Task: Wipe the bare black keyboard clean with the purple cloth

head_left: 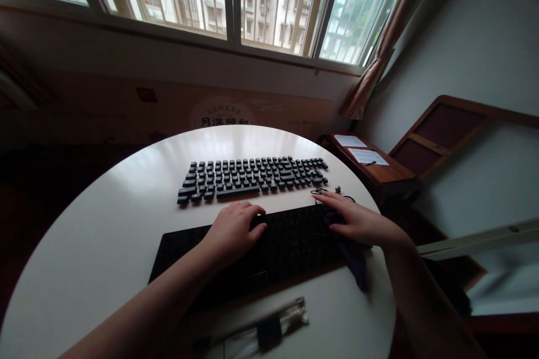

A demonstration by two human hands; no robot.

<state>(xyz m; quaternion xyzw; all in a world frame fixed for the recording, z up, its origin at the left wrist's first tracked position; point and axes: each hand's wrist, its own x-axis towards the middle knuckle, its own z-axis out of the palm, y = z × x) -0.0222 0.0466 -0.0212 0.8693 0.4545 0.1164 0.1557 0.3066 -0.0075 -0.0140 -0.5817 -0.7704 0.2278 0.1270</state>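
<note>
A black keyboard base (286, 247) with its keys taken off lies on the round white table (105, 235) in front of me. My left hand (233, 230) rests on its upper middle, fingers curled loosely over the edge. My right hand (357, 221) lies flat on the base's right end, pressing a dark purple cloth (353, 258) that trails off toward the table's edge. Beyond the base, the removed black keycaps (252, 176) are laid out in rows in keyboard order.
A clear plastic packet with a dark tool (265, 331) lies near the table's front edge. A small wire tool (322, 190) lies by the keycaps' right end. A wooden side table with papers (366, 160) stands to the right, windows behind.
</note>
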